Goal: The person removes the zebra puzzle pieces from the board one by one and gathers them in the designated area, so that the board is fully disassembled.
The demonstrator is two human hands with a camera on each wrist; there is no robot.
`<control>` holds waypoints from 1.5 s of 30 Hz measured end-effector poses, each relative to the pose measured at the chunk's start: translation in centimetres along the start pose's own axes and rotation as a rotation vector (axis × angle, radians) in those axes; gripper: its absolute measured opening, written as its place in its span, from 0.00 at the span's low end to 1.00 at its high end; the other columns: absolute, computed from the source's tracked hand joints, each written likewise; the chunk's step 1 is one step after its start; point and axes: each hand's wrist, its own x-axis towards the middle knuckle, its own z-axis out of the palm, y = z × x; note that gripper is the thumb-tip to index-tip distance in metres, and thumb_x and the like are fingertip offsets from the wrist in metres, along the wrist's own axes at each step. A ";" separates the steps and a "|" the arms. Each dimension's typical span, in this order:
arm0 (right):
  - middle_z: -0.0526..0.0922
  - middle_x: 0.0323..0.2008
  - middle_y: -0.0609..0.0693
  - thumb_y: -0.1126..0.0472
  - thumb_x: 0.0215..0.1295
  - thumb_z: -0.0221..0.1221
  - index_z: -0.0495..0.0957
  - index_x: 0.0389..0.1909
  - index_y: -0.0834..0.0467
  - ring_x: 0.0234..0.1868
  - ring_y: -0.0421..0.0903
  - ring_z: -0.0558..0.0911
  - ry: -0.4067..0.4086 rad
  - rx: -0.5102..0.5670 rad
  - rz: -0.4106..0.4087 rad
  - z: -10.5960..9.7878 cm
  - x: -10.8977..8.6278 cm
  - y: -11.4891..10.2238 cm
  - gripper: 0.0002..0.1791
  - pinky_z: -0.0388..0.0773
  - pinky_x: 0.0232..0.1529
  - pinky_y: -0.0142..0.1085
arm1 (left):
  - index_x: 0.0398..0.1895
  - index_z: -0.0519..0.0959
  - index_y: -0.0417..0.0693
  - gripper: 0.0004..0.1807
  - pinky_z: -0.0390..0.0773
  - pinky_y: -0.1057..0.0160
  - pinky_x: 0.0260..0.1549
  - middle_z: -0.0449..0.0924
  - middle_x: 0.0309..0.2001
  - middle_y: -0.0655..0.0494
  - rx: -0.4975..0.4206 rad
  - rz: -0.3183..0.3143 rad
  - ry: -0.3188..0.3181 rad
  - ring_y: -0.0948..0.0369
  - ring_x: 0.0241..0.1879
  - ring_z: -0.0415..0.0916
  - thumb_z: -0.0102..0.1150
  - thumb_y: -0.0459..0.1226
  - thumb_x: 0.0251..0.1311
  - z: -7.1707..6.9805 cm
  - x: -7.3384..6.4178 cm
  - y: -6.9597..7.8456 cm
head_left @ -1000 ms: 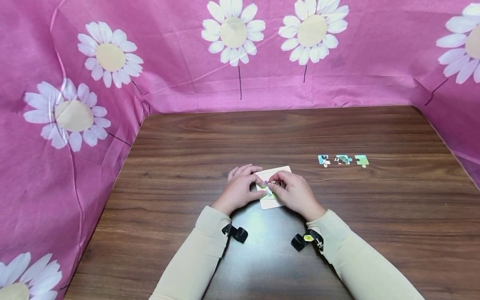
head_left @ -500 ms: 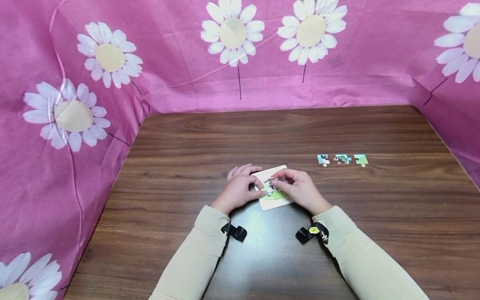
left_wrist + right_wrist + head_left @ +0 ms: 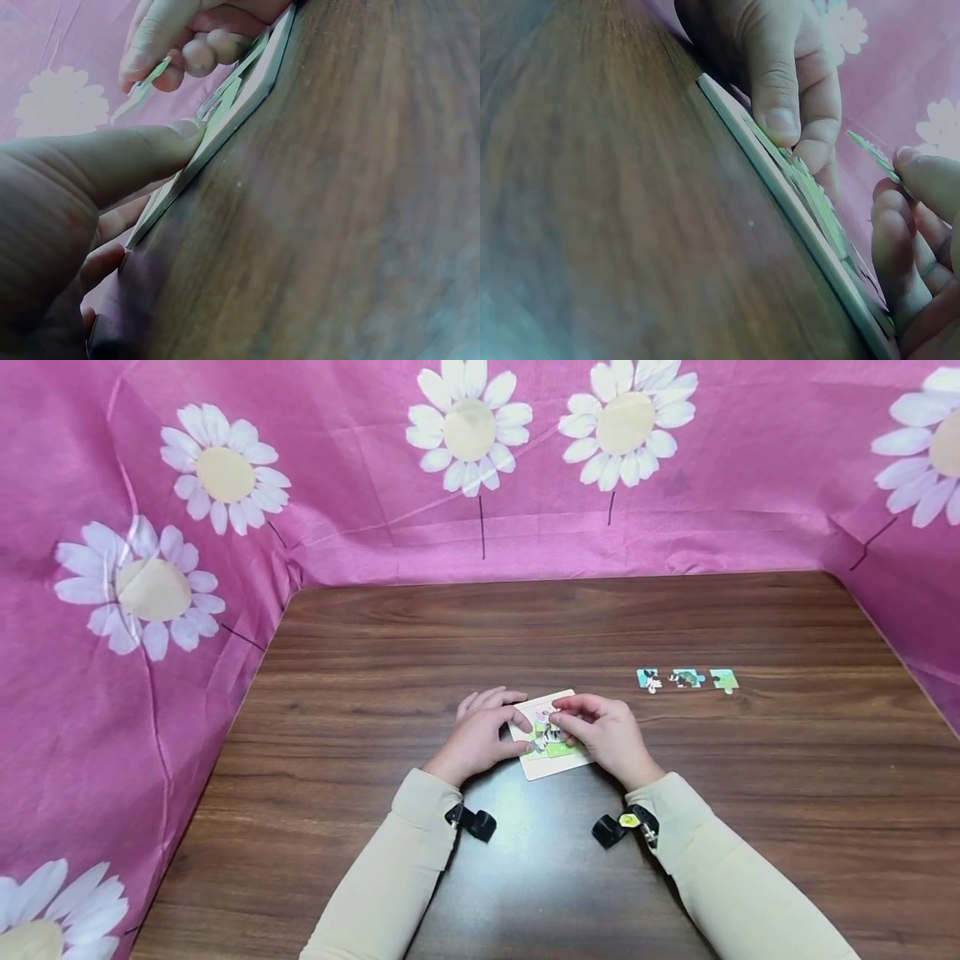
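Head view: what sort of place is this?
Likely an indoor tabletop work corner, perhaps a makeshift recording booth: a dark brown wood-grain table, pink fabric sheeting printed with white daisies around its far and side edges, and a small black device strapped at each wrist.

A pale puzzle board [image 3: 553, 767] lies askew on the bench [image 3: 480, 635], bearing green pieces [image 3: 560, 749]; one pinched thin piece [image 3: 874, 156] tilts above

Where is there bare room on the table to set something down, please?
The table is bare left of the left hand, beyond the board up to the pink cloth, and right of the right hand, this side of the three loose pieces. The board, between both hands, is crowded.
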 end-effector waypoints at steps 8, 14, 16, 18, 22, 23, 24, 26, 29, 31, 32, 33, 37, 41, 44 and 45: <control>0.85 0.28 0.50 0.69 0.62 0.67 0.81 0.43 0.72 0.22 0.38 0.81 0.052 0.101 0.008 -1.0 -0.1 0.6 0.12 0.81 0.24 0.31 | 0.39 0.84 0.58 0.11 0.45 0.42 0.72 0.72 0.68 0.61 0.002 -0.005 0.009 0.53 0.74 0.56 0.72 0.48 0.55 0.2 0.0 -0.2; 0.88 0.33 0.56 0.68 0.62 0.67 0.83 0.41 0.73 0.27 0.35 0.85 0.082 0.060 0.015 -1.9 -0.2 1.0 0.11 0.83 0.31 0.29 | 0.39 0.84 0.59 0.11 0.45 0.43 0.72 0.72 0.68 0.61 0.015 -0.009 0.000 0.54 0.74 0.56 0.72 0.49 0.55 0.3 0.0 -0.2; 0.88 0.37 0.61 0.67 0.63 0.67 0.84 0.44 0.71 0.31 0.33 0.85 0.075 0.011 0.009 -2.1 -0.3 1.0 0.12 0.82 0.35 0.27 | 0.39 0.84 0.59 0.11 0.45 0.43 0.72 0.72 0.68 0.61 0.016 -0.009 -0.002 0.54 0.74 0.56 0.72 0.49 0.55 0.3 0.0 -0.2; 0.88 0.40 0.62 0.65 0.63 0.68 0.85 0.45 0.68 0.36 0.30 0.84 0.070 -0.082 -0.004 -2.3 -0.4 1.0 0.13 0.80 0.40 0.24 | 0.39 0.84 0.59 0.11 0.45 0.43 0.72 0.71 0.68 0.61 0.016 -0.009 -0.005 0.54 0.74 0.56 0.72 0.49 0.56 0.3 0.0 -0.2; 0.89 0.42 0.54 0.63 0.63 0.68 0.87 0.46 0.61 0.43 0.32 0.82 0.058 -0.277 -0.050 -2.9 -0.5 0.8 0.12 0.72 0.45 0.19 | 0.39 0.84 0.59 0.11 0.45 0.43 0.72 0.72 0.68 0.61 0.011 -0.007 -0.002 0.54 0.74 0.56 0.72 0.48 0.56 0.2 0.0 -0.1; 0.89 0.42 0.52 0.63 0.62 0.68 0.87 0.46 0.60 0.45 0.33 0.82 0.055 -0.314 -0.066 -3.0 -0.5 0.8 0.11 0.71 0.46 0.20 | 0.39 0.84 0.59 0.11 0.45 0.43 0.72 0.72 0.68 0.61 0.009 -0.005 0.000 0.54 0.74 0.56 0.72 0.48 0.56 0.2 0.0 -0.1; 0.89 0.42 0.51 0.62 0.63 0.68 0.88 0.46 0.59 0.45 0.35 0.82 0.050 -0.341 -0.088 -3.2 -0.6 0.8 0.11 0.70 0.47 0.20 | 0.39 0.84 0.59 0.11 0.45 0.43 0.72 0.72 0.68 0.61 0.008 -0.004 0.003 0.53 0.74 0.56 0.72 0.48 0.56 0.1 0.0 -0.1; 0.88 0.41 0.50 0.63 0.62 0.68 0.88 0.45 0.59 0.44 0.38 0.82 0.042 -0.377 -0.135 -3.4 -0.6 0.8 0.11 0.70 0.46 0.22 | 0.39 0.84 0.59 0.10 0.45 0.43 0.72 0.72 0.68 0.61 0.007 -0.001 0.010 0.53 0.74 0.56 0.72 0.48 0.55 0.1 -0.1 -0.1; 0.87 0.38 0.50 0.65 0.61 0.69 0.88 0.43 0.59 0.41 0.40 0.82 0.048 -0.412 -0.204 -3.8 -0.7 1.0 0.10 0.70 0.45 0.22 | 0.38 0.84 0.59 0.10 0.45 0.43 0.72 0.72 0.68 0.61 0.009 0.003 0.017 0.53 0.74 0.57 0.72 0.48 0.55 0.1 0.0 0.0; 0.87 0.36 0.49 0.67 0.59 0.70 0.88 0.42 0.60 0.39 0.41 0.83 0.053 -0.433 -0.235 -4.1 -0.8 1.1 0.09 0.70 0.43 0.23 | 0.38 0.84 0.59 0.10 0.46 0.43 0.72 0.72 0.68 0.61 0.012 0.006 0.017 0.53 0.74 0.57 0.72 0.48 0.55 0.1 0.0 0.0; 0.87 0.35 0.49 0.67 0.59 0.70 0.89 0.42 0.60 0.39 0.42 0.83 0.055 -0.444 -0.245 -4.3 -0.8 1.2 0.09 0.70 0.43 0.23 | 0.38 0.84 0.59 0.10 0.46 0.43 0.72 0.72 0.68 0.61 0.013 0.006 0.017 0.53 0.74 0.57 0.72 0.48 0.55 0.1 0.0 0.0; 0.87 0.35 0.49 0.67 0.59 0.70 0.89 0.41 0.60 0.39 0.44 0.84 0.053 -0.459 -0.254 -4.5 -0.9 1.2 0.09 0.71 0.42 0.23 | 0.38 0.84 0.59 0.10 0.46 0.43 0.72 0.72 0.68 0.61 0.013 0.007 0.017 0.53 0.74 0.57 0.72 0.48 0.55 0.1 0.0 0.0; 0.88 0.36 0.48 0.67 0.59 0.69 0.89 0.41 0.59 0.39 0.47 0.85 0.027 -0.546 -0.279 -5.3 -1.0 1.3 0.09 0.72 0.42 0.28 | 0.38 0.84 0.59 0.10 0.46 0.43 0.72 0.72 0.68 0.61 0.012 0.006 0.018 0.53 0.74 0.57 0.72 0.48 0.55 0.1 0.0 0.0; 0.87 0.35 0.46 0.67 0.59 0.69 0.89 0.39 0.57 0.38 0.46 0.84 0.005 -0.610 -0.307 -6.4 -1.1 1.4 0.08 0.72 0.41 0.29 | 0.38 0.84 0.59 0.10 0.46 0.43 0.72 0.72 0.68 0.61 0.010 0.005 0.019 0.53 0.74 0.57 0.72 0.47 0.55 0.0 0.0 0.0; 0.87 0.34 0.45 0.68 0.58 0.70 0.88 0.38 0.57 0.37 0.44 0.83 0.009 -0.630 -0.330 -7.4 -1.2 1.7 0.07 0.72 0.40 0.29 | 0.38 0.84 0.59 0.10 0.46 0.43 0.72 0.72 0.68 0.61 0.012 0.004 0.018 0.53 0.74 0.57 0.72 0.48 0.55 0.0 0.0 0.0; 0.87 0.34 0.45 0.68 0.58 0.70 0.88 0.38 0.57 0.37 0.44 0.83 0.016 -0.634 -0.333 -7.7 -1.2 1.8 0.08 0.71 0.39 0.29 | 0.38 0.84 0.59 0.10 0.46 0.43 0.72 0.72 0.68 0.61 0.011 0.004 0.018 0.53 0.74 0.57 0.72 0.48 0.55 0.0 0.0 0.0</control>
